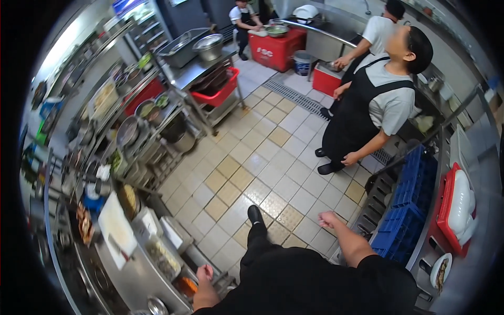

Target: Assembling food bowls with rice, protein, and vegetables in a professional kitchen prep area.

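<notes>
My left hand hangs low beside the steel counter on the left, its fingers curled in with nothing visible in them. Closest to it are a container of orange shredded food and a tray of pale chopped food. A white cutting board lies on that counter, with what looks like a knife across its near part. Out over the tiled floor, my right hand is loosely closed and holds nothing that I can see. Neither hand touches anything. One of my feet is stepped forward.
A person in a black apron stands ahead to the right, another person behind. Far off, someone works by a red cooler box. Blue crates and a red basket of white dishes line the right; steel shelves line the left.
</notes>
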